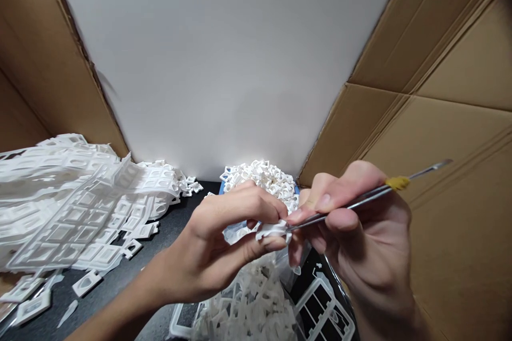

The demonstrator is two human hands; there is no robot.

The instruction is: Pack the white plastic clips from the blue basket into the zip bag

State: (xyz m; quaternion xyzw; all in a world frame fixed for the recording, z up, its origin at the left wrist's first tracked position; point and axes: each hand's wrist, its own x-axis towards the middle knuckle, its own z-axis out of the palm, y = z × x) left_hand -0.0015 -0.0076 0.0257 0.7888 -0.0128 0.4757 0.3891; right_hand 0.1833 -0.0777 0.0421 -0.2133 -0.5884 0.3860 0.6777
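Observation:
My left hand [224, 240] pinches a small white plastic part [272, 230] between thumb and fingers, over the middle of the dark table. My right hand [356, 224] grips a thin metal tool [370, 195] with a yellow band like a pen; its tip touches the white part. Just behind the hands a blue container [222, 187] is heaped with small white square pieces [262, 175]. Under the hands lies a pile of white plastic scrap [252, 303].
A stack of white plastic grid sheets [68, 197] spreads over the left side, with loose pieces on the dark table [176, 218]. Brown cardboard walls stand at left [44, 64] and right [448, 117], a white wall behind. A black-and-white frame [324, 309] lies at bottom right.

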